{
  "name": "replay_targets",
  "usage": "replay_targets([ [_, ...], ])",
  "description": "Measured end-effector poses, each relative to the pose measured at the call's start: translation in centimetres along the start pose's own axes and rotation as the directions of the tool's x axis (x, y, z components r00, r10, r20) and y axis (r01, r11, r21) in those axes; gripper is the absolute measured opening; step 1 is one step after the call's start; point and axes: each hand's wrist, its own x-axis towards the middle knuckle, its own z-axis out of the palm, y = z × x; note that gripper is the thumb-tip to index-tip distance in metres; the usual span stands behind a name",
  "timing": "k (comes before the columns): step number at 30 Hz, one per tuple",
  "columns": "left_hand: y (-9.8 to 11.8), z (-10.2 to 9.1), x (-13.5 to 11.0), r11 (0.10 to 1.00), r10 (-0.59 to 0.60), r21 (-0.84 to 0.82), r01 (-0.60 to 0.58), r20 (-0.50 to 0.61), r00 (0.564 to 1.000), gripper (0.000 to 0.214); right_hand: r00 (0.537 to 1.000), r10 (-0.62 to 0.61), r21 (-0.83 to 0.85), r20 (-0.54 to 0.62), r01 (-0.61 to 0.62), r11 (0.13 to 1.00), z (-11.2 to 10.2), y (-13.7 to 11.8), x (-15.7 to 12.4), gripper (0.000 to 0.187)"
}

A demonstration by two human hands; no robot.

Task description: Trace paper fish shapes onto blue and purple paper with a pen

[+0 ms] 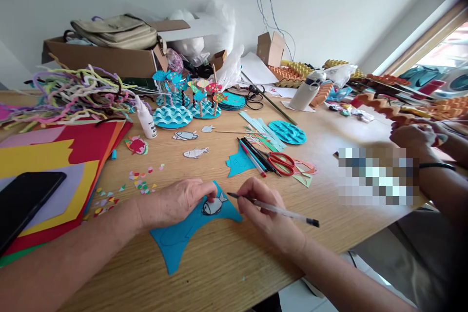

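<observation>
Left hand [175,202], palm down with fingers held together, presses its fingertips on a small paper fish cutout [214,204] and pins it flat against a blue paper sheet [183,243]. Right hand [263,209] pinches a ballpoint pen [292,215] in a writing grip. The pen's tip hangs just beside the fish's tail end, and whether it touches the paper cannot be told. The blue sheet lies near the front edge of the wooden table [234,273], between the two forearms, and faint pen outlines are already on its lower part.

Step in hand, as judged: tracing the cutout's outline onto the blue sheet. A clean line calls for steady downward pressure from the left fingertips, so that the template does not slip, with the pen tip kept against the cutout's edge.

Surroundings:
- red-handled scissors [281,162] and a row of markers [254,153] lie beyond the hands
- a second fish cutout [195,152] and a white glue bottle [146,119] are farther back
- a stack of coloured paper [73,156] sits at left, with a black phone [22,200] on it
- another person's hand [413,136] works at right, well apart
</observation>
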Motion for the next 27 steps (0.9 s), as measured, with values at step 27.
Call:
replay_targets([
  [27, -0.5, -1.6, 2.4, 0.978, 0.195, -0.089, -0.190, 0.055, 0.979, 0.024, 0.981, -0.106, -0.044, 0.165, 0.115, 0.992, 2.9, -1.0, 0.6, 0.007],
])
